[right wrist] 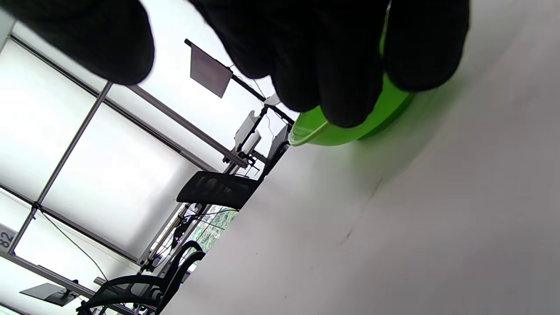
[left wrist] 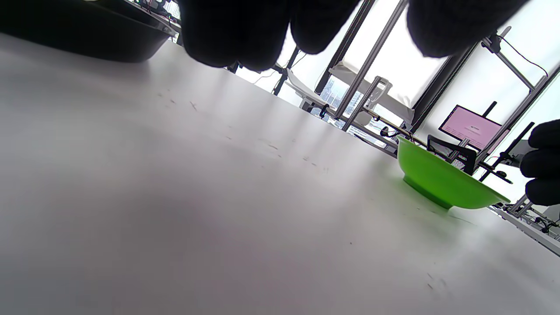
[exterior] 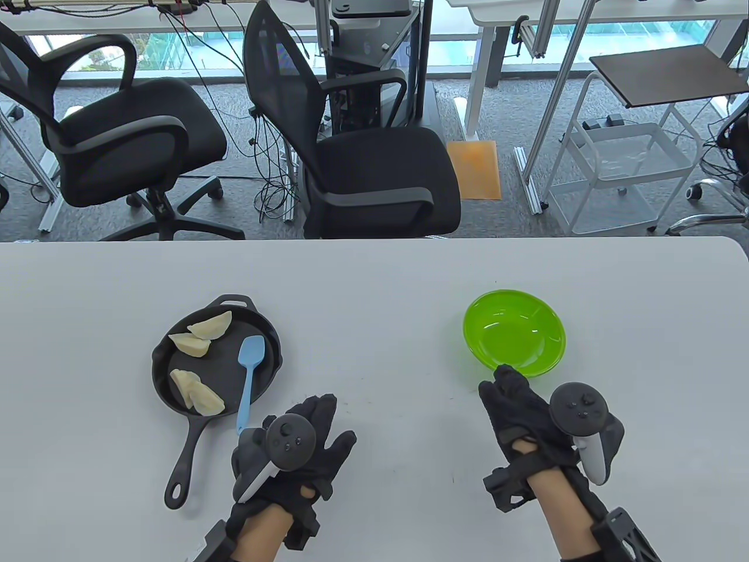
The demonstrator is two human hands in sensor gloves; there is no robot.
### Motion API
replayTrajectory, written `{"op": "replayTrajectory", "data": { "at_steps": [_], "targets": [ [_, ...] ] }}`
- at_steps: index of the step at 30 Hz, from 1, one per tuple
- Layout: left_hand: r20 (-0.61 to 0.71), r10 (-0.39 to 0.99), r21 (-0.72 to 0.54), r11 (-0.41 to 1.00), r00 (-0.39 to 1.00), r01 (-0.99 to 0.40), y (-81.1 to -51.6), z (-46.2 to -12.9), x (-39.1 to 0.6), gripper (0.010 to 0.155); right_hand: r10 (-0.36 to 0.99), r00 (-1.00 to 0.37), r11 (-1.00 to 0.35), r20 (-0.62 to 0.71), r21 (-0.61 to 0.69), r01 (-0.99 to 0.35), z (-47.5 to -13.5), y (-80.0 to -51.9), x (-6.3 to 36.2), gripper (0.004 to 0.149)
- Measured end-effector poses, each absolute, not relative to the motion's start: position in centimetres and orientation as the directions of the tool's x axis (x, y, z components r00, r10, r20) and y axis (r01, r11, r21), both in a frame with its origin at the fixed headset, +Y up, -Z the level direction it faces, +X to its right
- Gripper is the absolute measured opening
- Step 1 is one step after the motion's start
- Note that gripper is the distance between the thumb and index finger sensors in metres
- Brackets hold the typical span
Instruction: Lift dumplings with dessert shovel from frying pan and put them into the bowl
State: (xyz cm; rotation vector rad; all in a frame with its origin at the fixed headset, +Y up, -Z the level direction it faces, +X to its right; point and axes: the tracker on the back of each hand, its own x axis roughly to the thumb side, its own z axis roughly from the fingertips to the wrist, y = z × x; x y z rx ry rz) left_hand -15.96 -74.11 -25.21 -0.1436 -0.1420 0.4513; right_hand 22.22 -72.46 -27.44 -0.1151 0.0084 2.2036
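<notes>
Left hand (exterior: 298, 439) rests with fingers spread and holding nothing, just right of the shovel (exterior: 250, 366) handle; right hand (exterior: 526, 415), relaxed, empty, reaches the bowl (exterior: 515, 332). Shovel lies in the pan (exterior: 275, 374) beside four dumplings (exterior: 196, 366), likely soft and slippery; grip the light handle's near end

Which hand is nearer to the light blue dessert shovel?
Left. The left hand lies just right of the light blue dessert shovel handle's end; the right hand is far right, beside the green plastic bowl.
</notes>
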Motion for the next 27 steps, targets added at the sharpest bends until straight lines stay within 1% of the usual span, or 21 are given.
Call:
{"op": "replayTrajectory", "data": {
  "at_steps": [1,3,6,10,14,19,24,27],
  "targets": [
    [0.105,0.443,-0.169,0.890,0.890,-0.423,-74.1,-25.2,-15.9,0.081,0.797,-0.600,-0.603,-0.067,-0.038,-0.797,-27.3,-72.5,22.0,0.079],
    [0.105,0.443,-0.169,0.890,0.890,-0.423,-74.1,-25.2,-15.9,0.081,0.772,-0.635,-0.634,0.029,-0.042,-0.772,-27.0,-72.7,21.4,0.079],
    [0.098,0.447,-0.169,0.888,0.889,-0.428,-74.2,-25.2,-15.9,0.081,0.721,-0.685,-0.687,0.109,-0.023,-0.726,-26.2,-73.0,20.5,0.079],
    [0.086,0.442,-0.160,0.891,0.893,-0.426,-74.1,-25.1,-15.9,0.081,0.629,-0.753,-0.763,0.194,-0.034,-0.646,-25.4,-73.1,19.4,0.079],
    [0.044,0.437,-0.124,0.895,0.898,-0.429,-73.6,-25.0,-16.5,0.081,0.543,-0.798,-0.825,0.260,-0.009,-0.565,-24.7,-73.1,17.9,0.080],
    [-0.058,0.429,-0.057,0.900,0.901,-0.432,-72.6,-25.0,-18.1,0.083,0.489,-0.816,-0.855,0.308,-0.015,-0.519,-24.3,-72.9,16.7,0.081],
    [-0.200,0.425,0.010,0.902,0.883,-0.432,-72.0,-25.3,-20.7,0.086,0.484,-0.821,-0.857,0.302,-0.024,-0.514,-24.1,-72.8,16.7,0.082],
    [-0.305,0.414,0.022,0.903,0.858,-0.428,-72.1,-25.4,-22.2,0.091,0.471,-0.832,-0.862,0.294,-0.047,-0.505,-24.1,-72.7,16.9,0.083]
  ]
}}
